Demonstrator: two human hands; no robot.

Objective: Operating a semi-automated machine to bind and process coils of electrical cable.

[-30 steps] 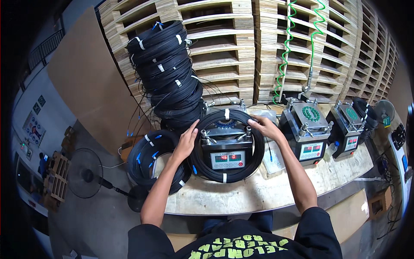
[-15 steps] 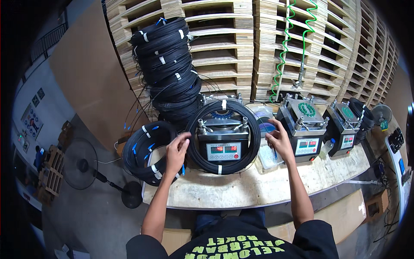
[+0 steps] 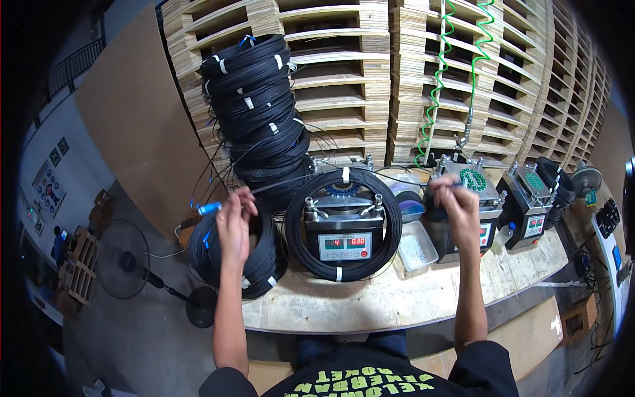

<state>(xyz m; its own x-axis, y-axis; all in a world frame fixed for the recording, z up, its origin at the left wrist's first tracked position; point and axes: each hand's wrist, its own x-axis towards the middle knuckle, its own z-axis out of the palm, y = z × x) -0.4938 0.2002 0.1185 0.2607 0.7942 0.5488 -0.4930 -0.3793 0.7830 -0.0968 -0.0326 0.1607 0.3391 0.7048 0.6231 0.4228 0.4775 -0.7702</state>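
Observation:
My left hand (image 3: 235,221) is closed on a thin black cable, and a blue connector (image 3: 210,208) sticks out to its left. My right hand (image 3: 458,208) pinches what looks like the cable's other end; its tip is blurred. Between the hands the cable (image 3: 278,185) runs above a black cable coil (image 3: 297,228), bound with white ties. That coil stands around the front of a machine (image 3: 344,228) with a lit red display and a metal clamp top. Below and beside my left hand lies a pile of black coils (image 3: 268,255) with blue connectors.
A tall stack of black coils (image 3: 258,126) rises at the back left before wooden pallets (image 3: 337,66). Right of the coil are a white tray (image 3: 418,248) and coloured discs (image 3: 409,202). Two similar machines (image 3: 473,182) (image 3: 529,198) stand further right. A fan (image 3: 126,258) is at left.
My hands have moved further apart, the left to the left and up, the right to the right. A blue connector now points left from my left hand. The machine's display reading has changed.

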